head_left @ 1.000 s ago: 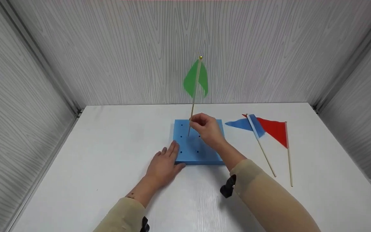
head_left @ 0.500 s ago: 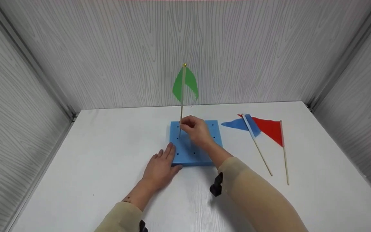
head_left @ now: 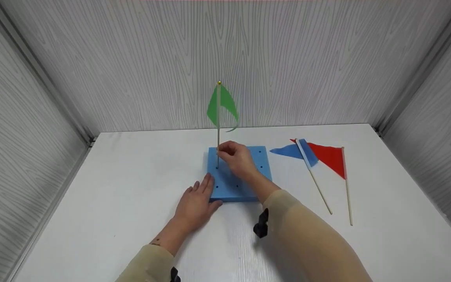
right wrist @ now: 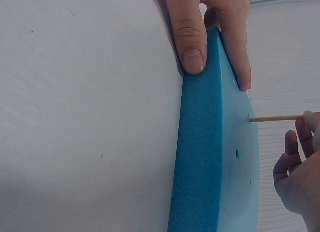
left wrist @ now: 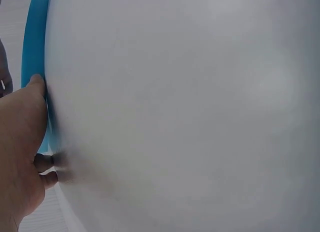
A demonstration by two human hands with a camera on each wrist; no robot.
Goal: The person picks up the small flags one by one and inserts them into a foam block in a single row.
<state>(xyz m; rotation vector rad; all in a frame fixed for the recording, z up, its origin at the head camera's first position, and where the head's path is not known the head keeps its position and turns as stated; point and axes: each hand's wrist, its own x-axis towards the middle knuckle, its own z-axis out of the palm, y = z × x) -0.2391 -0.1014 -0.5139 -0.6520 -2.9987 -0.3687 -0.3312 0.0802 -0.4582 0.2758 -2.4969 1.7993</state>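
Observation:
A blue foam block (head_left: 225,192) with rows of small holes lies flat on the white table. My right hand (head_left: 238,158) pinches the thin wooden stick of a green flag (head_left: 212,107) between thumb and fingertips. The flag stands upright, a gold bead on its top, and its lower tip meets a hole in the block's left row. In the right wrist view the stick (right wrist: 277,119) reaches the block's top face at a hole. My left hand (head_left: 194,203) rests with straight fingers at the block's near left corner, its thumb along the front side.
To the right of the block lie a blue pennant flag (head_left: 292,150) and a red pennant flag (head_left: 331,158), partly overlapping, their sticks pointing toward me. A grey wood-grain panel (head_left: 151,70) rises behind the table, with similar panels at both sides.
My right hand has carried the green flag left and down, and its stick has gone from tilted to upright, its tip now at a left-row hole. The left hand stays at the block.

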